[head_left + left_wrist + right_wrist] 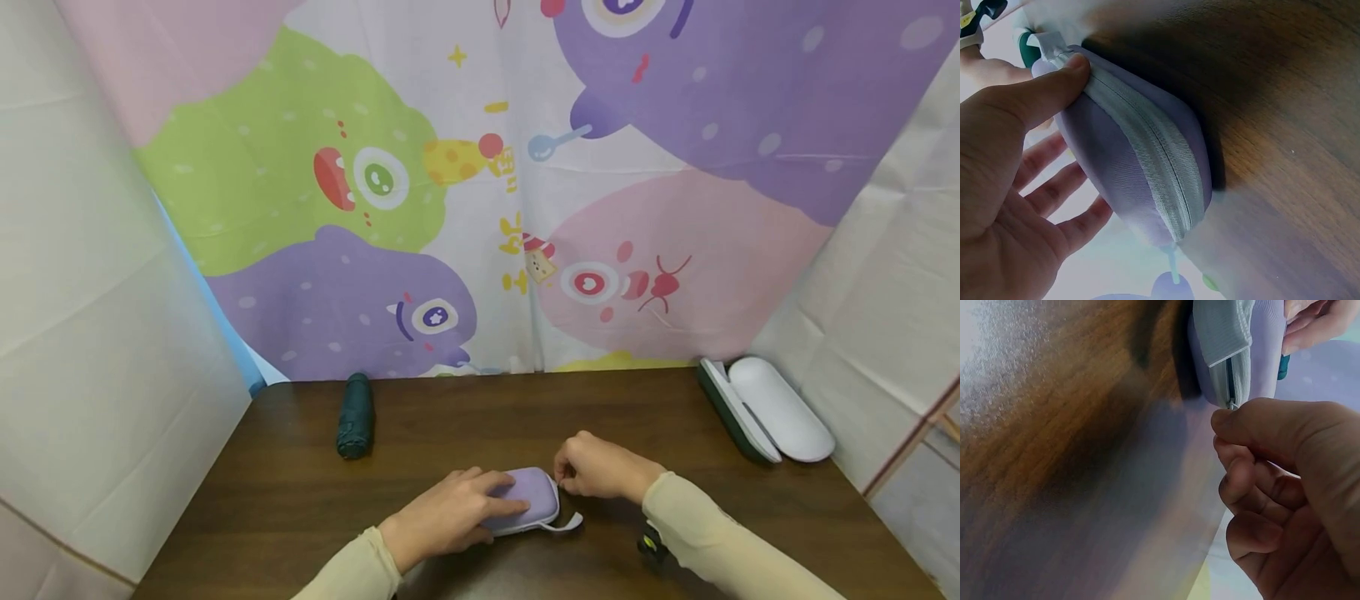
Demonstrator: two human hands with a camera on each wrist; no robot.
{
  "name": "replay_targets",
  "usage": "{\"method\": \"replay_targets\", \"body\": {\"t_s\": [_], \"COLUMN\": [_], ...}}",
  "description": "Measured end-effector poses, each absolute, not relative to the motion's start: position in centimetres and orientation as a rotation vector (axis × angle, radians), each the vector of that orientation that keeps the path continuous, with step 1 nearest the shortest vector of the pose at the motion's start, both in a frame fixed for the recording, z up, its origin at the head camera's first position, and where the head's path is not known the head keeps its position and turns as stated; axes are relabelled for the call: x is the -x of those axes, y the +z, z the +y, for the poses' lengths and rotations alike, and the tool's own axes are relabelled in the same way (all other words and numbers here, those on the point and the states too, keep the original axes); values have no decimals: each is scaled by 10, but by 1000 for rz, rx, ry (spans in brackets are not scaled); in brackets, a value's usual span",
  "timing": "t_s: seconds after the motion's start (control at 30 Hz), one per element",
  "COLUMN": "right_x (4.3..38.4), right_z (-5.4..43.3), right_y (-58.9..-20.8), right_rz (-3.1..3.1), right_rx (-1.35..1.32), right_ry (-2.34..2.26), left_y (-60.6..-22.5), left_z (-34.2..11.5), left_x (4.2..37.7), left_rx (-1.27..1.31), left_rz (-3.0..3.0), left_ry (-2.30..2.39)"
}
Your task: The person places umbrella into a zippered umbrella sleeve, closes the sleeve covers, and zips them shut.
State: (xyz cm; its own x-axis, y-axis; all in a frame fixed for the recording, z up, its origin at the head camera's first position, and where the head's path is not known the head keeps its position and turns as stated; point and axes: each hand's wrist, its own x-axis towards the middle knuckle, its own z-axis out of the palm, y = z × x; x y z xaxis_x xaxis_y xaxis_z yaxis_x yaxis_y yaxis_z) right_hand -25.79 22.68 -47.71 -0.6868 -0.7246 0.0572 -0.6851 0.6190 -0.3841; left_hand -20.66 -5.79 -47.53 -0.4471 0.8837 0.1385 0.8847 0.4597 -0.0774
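Observation:
A lilac zip case (pixel 538 490) lies on the table in the head view. My left hand (pixel 456 510) holds it, fingers spread over its top and the thumb against its side. In the left wrist view that thumb (pixel 1075 65) presses near the pale grey zipper (pixel 1154 140), by the loop strap. At the case's right end, my right hand (pixel 603 467) pinches the zipper pull (pixel 1232 406) between thumb and curled forefinger. The pull is mostly hidden by the fingertips. Under the grey strap (pixel 1222 331), a narrow dark gap shows between the zipper's edges.
A dark green folded umbrella (pixel 356 417) lies at the back left of the brown table (pixel 480 417). An opened glasses case (pixel 783 412), green outside and white inside, sits at the back right. Behind the table hangs a cartoon-print curtain (pixel 480 317), with white cloth on both sides.

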Motion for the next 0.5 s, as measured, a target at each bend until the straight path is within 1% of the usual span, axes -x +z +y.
{"method": "replay_targets", "body": {"t_s": [0.5], "right_x": [248], "right_z": [228], "right_y": [-474], "right_rz": [2697], "right_rx": [1123], "right_ry": [-599], "left_y": [-472], "left_z": [-56], "left_x": [206], "left_rx": [1548], "left_rz": [-2597], "left_ry": [-18]}}
